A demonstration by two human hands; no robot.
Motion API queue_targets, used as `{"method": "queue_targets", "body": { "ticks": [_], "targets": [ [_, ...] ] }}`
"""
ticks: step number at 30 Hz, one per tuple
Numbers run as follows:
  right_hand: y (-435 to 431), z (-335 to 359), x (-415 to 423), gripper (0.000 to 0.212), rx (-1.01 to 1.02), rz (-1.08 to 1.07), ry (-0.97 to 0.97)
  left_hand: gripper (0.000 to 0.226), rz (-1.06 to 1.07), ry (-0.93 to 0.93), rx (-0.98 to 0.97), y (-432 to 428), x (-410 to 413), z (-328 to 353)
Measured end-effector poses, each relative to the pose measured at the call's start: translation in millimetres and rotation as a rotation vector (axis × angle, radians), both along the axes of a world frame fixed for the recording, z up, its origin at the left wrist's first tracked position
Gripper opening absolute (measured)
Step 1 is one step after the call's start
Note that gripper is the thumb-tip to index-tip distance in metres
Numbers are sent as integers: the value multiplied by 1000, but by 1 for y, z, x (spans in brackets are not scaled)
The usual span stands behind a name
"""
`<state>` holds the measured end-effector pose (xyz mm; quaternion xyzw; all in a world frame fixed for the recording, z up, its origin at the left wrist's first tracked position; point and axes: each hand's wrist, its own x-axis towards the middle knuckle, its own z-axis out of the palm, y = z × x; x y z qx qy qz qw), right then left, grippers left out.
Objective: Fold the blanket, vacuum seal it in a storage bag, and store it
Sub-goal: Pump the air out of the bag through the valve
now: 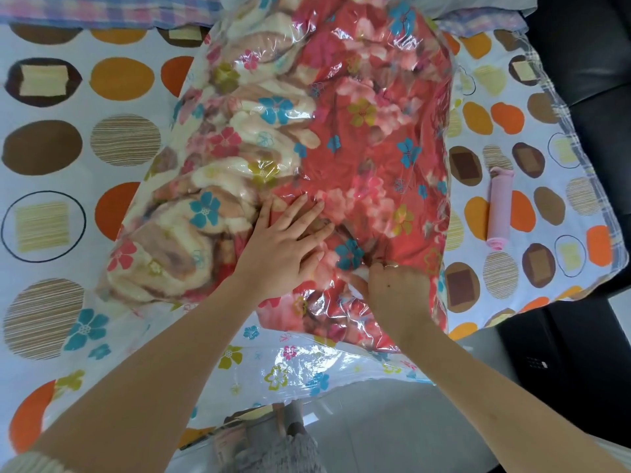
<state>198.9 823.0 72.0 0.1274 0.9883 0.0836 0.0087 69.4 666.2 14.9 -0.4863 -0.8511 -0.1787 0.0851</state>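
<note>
A folded red and cream floral blanket lies inside a clear storage bag printed with small flowers, stretched along the bed. My left hand presses flat on the bag over the blanket, fingers straight and spread. Just to its right, my right hand has its fingers curled and pinches a small white part on the bag's top face; what that part is, I cannot tell. The bag's empty open end hangs over the near bed edge.
The bed sheet is white with brown and orange ovals. A pink cylinder, perhaps a hand pump, lies on the sheet right of the bag. A dark seat stands at the right. Grey floor shows below.
</note>
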Motion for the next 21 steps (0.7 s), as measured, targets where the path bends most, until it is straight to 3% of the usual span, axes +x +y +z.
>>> {"method": "queue_targets", "body": {
  "ticks": [2, 4, 5, 7, 10, 13, 17, 21],
  "targets": [
    [3, 9, 0, 64, 4, 11, 46, 42, -3, -2, -4, 0, -1, 0],
    [6, 7, 6, 30, -49, 213, 40, 43, 1, -4, -10, 0, 0, 0],
    [8, 5, 7, 27, -99, 294, 17, 43, 3, -1, -14, 0, 0, 0],
    [8, -1, 7, 39, -157, 329, -42, 43, 2, 7, -14, 0, 0, -1],
    [5, -4, 3, 41, -52, 187, -12, 43, -3, 5, -5, 0, 0, 0],
    [7, 2, 7, 60, -38, 62, 46, 43, -5, 6, -6, 0, 0, 0],
    [15, 4, 10, 23, -244, 242, -19, 43, -3, 14, -2, -1, -1, 0],
    [4, -1, -2, 38, -143, 190, -74, 43, -8, 10, -17, -1, 0, 0]
  ]
}}
